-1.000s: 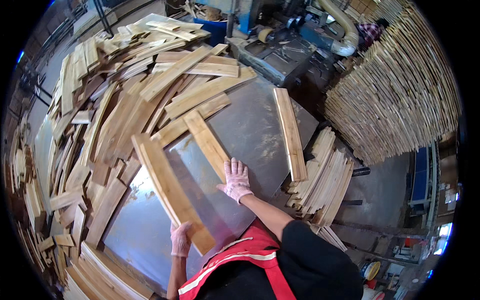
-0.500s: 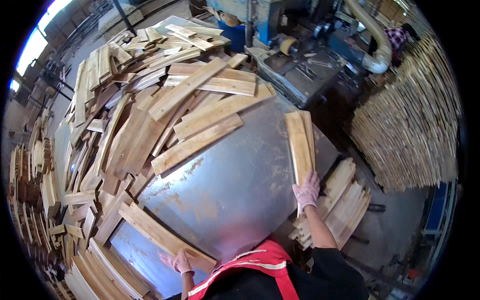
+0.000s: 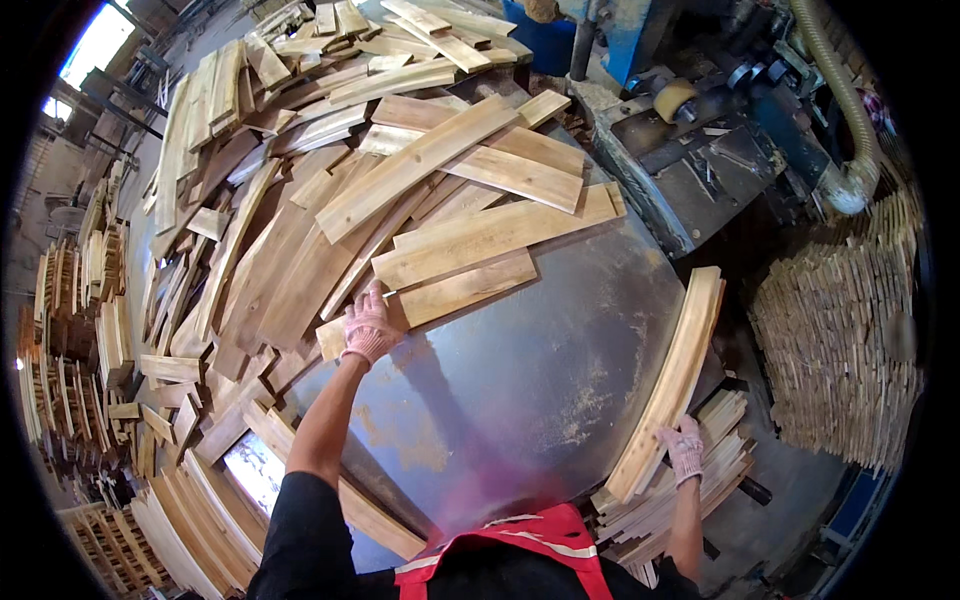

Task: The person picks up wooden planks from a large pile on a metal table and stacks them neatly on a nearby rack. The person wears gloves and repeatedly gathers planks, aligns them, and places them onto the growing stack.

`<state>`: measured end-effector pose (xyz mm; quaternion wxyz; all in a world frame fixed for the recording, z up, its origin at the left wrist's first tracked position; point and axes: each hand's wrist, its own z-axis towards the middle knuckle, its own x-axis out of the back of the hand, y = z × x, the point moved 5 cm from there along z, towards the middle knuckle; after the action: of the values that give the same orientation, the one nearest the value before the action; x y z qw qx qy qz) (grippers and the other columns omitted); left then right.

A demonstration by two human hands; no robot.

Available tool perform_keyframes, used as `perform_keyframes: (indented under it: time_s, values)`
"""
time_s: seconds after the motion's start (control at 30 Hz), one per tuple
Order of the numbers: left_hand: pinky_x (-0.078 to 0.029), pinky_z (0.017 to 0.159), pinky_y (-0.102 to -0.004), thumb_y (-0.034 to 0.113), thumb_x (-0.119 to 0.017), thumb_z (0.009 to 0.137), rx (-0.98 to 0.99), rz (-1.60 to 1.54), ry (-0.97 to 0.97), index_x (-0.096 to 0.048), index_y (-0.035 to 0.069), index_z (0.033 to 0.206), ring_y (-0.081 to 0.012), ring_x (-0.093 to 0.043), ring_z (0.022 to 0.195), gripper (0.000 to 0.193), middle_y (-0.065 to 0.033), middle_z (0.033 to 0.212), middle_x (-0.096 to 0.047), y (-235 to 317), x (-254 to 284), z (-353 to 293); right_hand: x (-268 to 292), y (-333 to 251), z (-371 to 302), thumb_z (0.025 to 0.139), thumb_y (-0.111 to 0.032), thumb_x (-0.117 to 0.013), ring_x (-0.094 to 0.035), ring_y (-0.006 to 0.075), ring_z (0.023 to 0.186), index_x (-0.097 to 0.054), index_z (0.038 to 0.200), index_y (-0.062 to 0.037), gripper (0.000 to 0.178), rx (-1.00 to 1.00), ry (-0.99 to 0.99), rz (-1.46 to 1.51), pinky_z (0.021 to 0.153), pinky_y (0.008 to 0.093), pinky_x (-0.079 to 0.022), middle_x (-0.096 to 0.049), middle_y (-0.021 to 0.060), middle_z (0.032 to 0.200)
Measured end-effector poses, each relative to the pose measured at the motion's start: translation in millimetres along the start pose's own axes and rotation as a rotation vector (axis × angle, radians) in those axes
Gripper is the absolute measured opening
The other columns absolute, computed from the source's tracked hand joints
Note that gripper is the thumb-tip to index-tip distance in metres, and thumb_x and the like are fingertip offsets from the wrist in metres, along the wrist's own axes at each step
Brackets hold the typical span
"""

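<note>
A pale wooden board lies at the near edge of a loose heap on the metal table. My left hand, in a light knitted glove, is closed over this board's left end. Along the table's right edge rests a small stack of long boards, lined up closely. My right hand, gloved too, is beside the stack's near end, fingers apart and fingertips against its outer side. Another board lies slantwise at the table's near left, partly hidden by my left arm.
The large heap of boards covers the table's far left. More boards are piled below the table at right and near left. A tall stack of wood strips stands at far right. Beyond the table is a machine with a roller and a hose.
My left hand has moved from the near-left board up to the heap's nearest board. The fanned boards at right are now squared together, and my right hand has shifted to their outer side.
</note>
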<state>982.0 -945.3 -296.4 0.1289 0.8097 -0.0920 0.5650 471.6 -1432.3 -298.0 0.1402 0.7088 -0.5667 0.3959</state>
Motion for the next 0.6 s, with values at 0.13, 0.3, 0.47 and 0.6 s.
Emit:
perform_keyframes:
  time_s: [0.13,0.3,0.47,0.6]
  values:
    - [-0.050,0.099,-0.0445,0.037,-0.087,0.068,-0.018,-0.332,-0.222,-0.032,0.011,0.159,-0.0327,-0.065,0.110,0.110,-0.0183,0.114,-0.068,17,29,-32,10,-42,-10,0.080,-0.025,-0.079,-0.051,0.0430,0.131,-0.027,0.158,-0.0001,0.096,-0.029,0.317,0.321,0.112,0.0458,-0.042,-0.046,0.0323,0.146]
    - [-0.051,0.101,-0.0376,0.037,-0.083,0.083,0.207,-1.329,-0.691,-0.049,0.006,0.152,-0.0205,-0.066,0.109,0.082,-0.0139,0.121,-0.068,34,-9,-112,38,-126,-1,0.086,-0.018,-0.073,-0.036,0.0449,0.145,-0.019,0.162,-0.0032,0.095,0.089,0.690,-0.114,0.122,0.0484,-0.032,-0.034,0.0287,0.159]
    - [-0.055,0.098,-0.0449,0.058,-0.078,0.082,0.335,-1.978,-1.003,-0.056,-0.002,0.138,-0.0295,-0.069,0.106,0.085,-0.0205,0.117,-0.069,75,-41,-160,19,-258,7,0.086,-0.021,-0.075,-0.042,0.0416,0.142,-0.033,0.156,-0.0014,0.085,0.623,0.378,0.011,0.120,0.0485,-0.034,-0.040,0.0246,0.157]
    - [-0.056,0.098,-0.0498,0.061,-0.071,0.086,0.310,-2.154,-0.986,-0.050,-0.007,0.142,-0.0342,-0.070,0.105,0.091,-0.0252,0.119,-0.067,99,-16,-168,2,-412,51,0.089,-0.023,-0.074,-0.044,0.0385,0.143,-0.041,0.153,-0.0022,0.075,1.176,0.325,-0.231,0.119,0.0437,-0.037,-0.046,0.0226,0.154]
